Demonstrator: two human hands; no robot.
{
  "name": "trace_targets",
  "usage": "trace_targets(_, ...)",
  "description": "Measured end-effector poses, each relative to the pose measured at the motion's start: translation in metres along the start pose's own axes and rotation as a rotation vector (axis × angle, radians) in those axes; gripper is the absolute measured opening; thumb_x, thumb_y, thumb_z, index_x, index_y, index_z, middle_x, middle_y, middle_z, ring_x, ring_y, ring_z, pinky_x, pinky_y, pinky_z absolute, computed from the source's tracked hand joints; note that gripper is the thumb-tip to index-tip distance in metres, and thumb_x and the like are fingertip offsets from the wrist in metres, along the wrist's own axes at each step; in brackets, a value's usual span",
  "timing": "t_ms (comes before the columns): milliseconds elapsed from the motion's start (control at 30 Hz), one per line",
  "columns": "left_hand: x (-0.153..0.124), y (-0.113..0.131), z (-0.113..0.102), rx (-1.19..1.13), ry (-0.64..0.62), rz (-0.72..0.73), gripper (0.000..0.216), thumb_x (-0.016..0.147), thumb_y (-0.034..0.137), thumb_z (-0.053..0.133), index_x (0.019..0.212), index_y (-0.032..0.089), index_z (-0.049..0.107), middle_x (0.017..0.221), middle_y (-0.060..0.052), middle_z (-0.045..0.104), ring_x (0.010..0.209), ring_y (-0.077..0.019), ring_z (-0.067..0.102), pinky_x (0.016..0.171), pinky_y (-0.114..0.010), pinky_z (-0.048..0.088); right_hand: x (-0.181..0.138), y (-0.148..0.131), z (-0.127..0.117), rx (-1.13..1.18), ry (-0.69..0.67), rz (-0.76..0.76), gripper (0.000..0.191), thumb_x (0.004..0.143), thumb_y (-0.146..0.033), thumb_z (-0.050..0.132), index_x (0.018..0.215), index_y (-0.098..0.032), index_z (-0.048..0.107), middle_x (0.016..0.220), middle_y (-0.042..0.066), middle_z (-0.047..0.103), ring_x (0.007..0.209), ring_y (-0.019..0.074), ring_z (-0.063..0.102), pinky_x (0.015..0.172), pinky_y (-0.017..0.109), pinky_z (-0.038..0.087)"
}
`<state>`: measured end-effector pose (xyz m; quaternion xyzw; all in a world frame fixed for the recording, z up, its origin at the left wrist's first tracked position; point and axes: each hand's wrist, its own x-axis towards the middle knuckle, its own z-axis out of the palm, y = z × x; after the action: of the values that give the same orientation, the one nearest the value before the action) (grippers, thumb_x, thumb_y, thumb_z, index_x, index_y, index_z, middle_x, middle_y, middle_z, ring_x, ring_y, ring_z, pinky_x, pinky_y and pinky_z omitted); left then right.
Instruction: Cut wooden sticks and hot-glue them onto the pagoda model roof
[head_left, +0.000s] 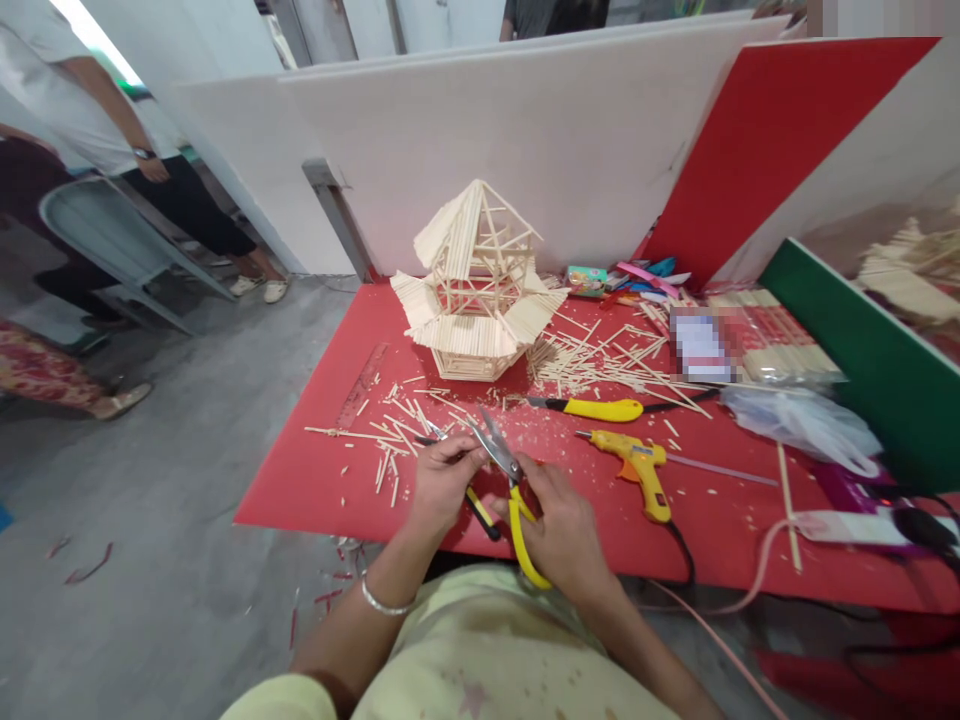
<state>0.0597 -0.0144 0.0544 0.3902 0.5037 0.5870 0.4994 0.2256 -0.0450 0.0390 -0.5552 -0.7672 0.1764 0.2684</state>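
My right hand [561, 522] grips yellow-handled scissors [504, 470] with the blades pointing up and left. My left hand [442, 480] pinches a thin wooden stick [450, 440] right at the blades, fingers closed; a silver bangle circles that wrist. Both hands hover over the near edge of a red board [315, 470] strewn with cut stick pieces. Behind them stands a stick-built model house [474, 290] with layered roofs.
A yellow glue gun [639, 470] and a yellow utility knife [596, 408] lie right of my hands. Loose sticks [600, 360], packets and a plastic bag [802, 420] fill the right side. White panels stand behind. Other people stand at the far left beside a grey chair [112, 240].
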Motion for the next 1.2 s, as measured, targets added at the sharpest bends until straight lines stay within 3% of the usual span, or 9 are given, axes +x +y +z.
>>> trace_targets(167,0.0,0.002,-0.007,0.148,-0.046,0.112,0.011,0.076,0.026,0.074,0.067,0.02,0.075,0.067,-0.002,0.064,0.063,-0.0138,0.056,0.062,-0.025,0.046,-0.001,-0.001,-0.002,0.029,-0.044,0.0,0.056,0.091,-0.054,0.054,0.137,-0.022,0.05,0.103,0.009,0.065,0.092,0.0232,0.064,0.075,0.031,0.05)
trace_targets(333,-0.001,0.001,-0.011,0.181,-0.063,0.135,0.012,0.078,0.022,0.072,0.067,0.019,0.073,0.067,-0.001,0.063,0.063,-0.0137,0.056,0.062,-0.024,0.045,-0.002,-0.001,-0.003,0.071,-0.066,0.019,0.053,0.091,-0.051,0.055,0.135,-0.02,0.053,0.104,0.01,0.066,0.092,0.023,0.066,0.078,0.032,0.051)
trace_targets(533,-0.001,-0.006,-0.015,0.154,-0.078,0.051,0.009,0.077,0.024,0.074,0.07,0.018,0.075,0.065,-0.001,0.065,0.062,-0.013,0.055,0.061,-0.024,0.044,-0.005,0.007,0.007,0.093,0.006,-0.013,0.052,0.089,-0.05,0.059,0.131,-0.02,0.057,0.106,0.012,0.07,0.095,0.0247,0.067,0.081,0.034,0.052)
trace_targets(700,-0.002,-0.007,-0.01,0.064,-0.035,-0.036,0.01,0.072,0.027,0.079,0.077,0.018,0.078,0.068,-0.002,0.069,0.062,-0.012,0.057,0.062,-0.023,0.046,-0.008,0.013,0.014,0.169,-0.027,-0.01,0.039,0.093,-0.037,0.055,0.128,-0.022,0.059,0.098,0.006,0.074,0.084,0.0184,0.069,0.074,0.027,0.051)
trace_targets(800,-0.003,-0.005,-0.008,0.011,-0.003,-0.027,0.012,0.072,0.028,0.08,0.076,0.017,0.078,0.067,-0.001,0.069,0.061,-0.0108,0.056,0.062,-0.023,0.047,-0.005,0.013,0.012,0.095,-0.026,0.018,0.045,0.091,-0.043,0.058,0.131,-0.024,0.056,0.109,0.006,0.071,0.09,0.0195,0.068,0.078,0.029,0.05)
trace_targets(933,-0.001,-0.006,-0.007,-0.026,0.015,-0.026,0.014,0.069,0.028,0.081,0.068,0.015,0.074,0.058,0.001,0.062,0.053,-0.0078,0.05,0.054,-0.02,0.043,-0.002,0.009,0.004,-0.046,-0.05,0.005,0.054,0.089,-0.05,0.059,0.136,-0.024,0.051,0.112,0.008,0.066,0.098,0.0237,0.064,0.079,0.032,0.048)
trace_targets(1200,-0.002,-0.01,-0.006,-0.039,0.055,-0.103,0.02,0.065,0.032,0.083,0.071,0.014,0.074,0.059,0.001,0.064,0.043,-0.008,0.051,0.043,-0.02,0.043,-0.004,0.007,0.007,-0.04,-0.048,0.016,0.046,0.091,-0.041,0.057,0.135,-0.026,0.051,0.105,0.005,0.067,0.09,0.0206,0.065,0.072,0.029,0.045)
